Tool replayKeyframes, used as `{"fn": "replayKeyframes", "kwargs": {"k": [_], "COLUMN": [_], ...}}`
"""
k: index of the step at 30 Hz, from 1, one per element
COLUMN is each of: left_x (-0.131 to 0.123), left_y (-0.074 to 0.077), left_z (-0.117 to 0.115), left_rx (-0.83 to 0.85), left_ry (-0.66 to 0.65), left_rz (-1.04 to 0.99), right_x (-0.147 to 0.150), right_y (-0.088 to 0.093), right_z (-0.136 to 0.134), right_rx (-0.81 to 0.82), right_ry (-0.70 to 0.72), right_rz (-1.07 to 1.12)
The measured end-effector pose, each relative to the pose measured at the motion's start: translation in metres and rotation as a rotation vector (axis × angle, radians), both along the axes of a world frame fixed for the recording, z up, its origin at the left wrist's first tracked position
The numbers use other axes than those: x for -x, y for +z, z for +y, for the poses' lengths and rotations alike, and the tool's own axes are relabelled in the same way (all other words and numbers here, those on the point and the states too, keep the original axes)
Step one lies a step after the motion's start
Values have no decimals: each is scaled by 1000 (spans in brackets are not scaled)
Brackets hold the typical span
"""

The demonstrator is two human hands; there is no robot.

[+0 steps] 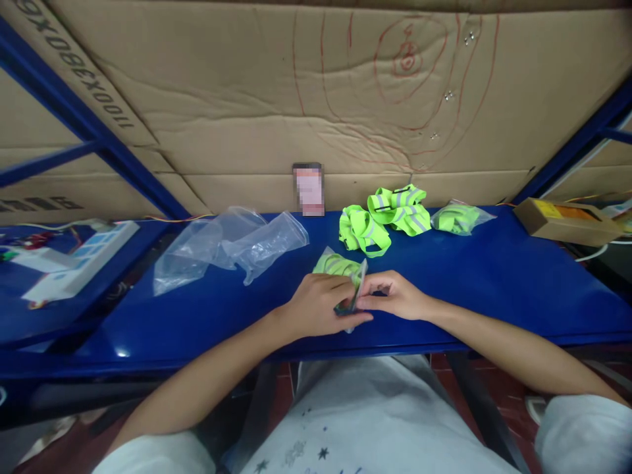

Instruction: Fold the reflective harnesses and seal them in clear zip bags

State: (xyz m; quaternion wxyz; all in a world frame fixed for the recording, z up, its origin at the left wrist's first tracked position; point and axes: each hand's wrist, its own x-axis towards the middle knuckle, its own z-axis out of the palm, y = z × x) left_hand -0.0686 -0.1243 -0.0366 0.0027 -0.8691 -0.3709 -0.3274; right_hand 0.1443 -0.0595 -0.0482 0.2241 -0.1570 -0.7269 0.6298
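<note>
Near the table's front edge, a clear plastic bag (364,268) holds a folded neon yellow-green band (337,264) with grey reflective stripes. My left hand (320,306) lies over the bag with its fingers curled round it. With thumb and fingertips pressed together, my right hand (397,295) pinches the bag's right edge. My fingers cover part of the bag, so whether its opening is sealed cannot be seen. Just behind the hands are two loose heaps of the same striped band, one nearer heap (363,230) and one farther heap (402,209).
Another bagged band (459,217) lies at the back right, beside an open cardboard box (567,222). Several clear bags (266,243) are spread on the blue table (494,283) at left. A phone (309,191) leans against the cardboard wall (222,145). A white power strip (81,266) is far left.
</note>
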Motion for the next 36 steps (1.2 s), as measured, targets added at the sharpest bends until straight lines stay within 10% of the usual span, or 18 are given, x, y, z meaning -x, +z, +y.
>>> {"fn": "replayKeyframes", "kwargs": {"k": [9, 20, 25, 36], "left_x": [18, 23, 34, 49], "left_y": [16, 11, 10, -20], "left_z": [10, 15, 24, 52], "left_rx": [514, 167, -116, 276], "left_ry": [-208, 213, 115, 114], "left_rz": [-47, -552, -202, 216], "right_x": [-3, 3, -2, -7], "right_y": [5, -4, 1, 2], "right_z": [3, 12, 19, 13], "right_rx": [-219, -244, -392, -626], "right_ry": [-77, -440, -458, -574], "right_rz": [-74, -160, -148, -309]}}
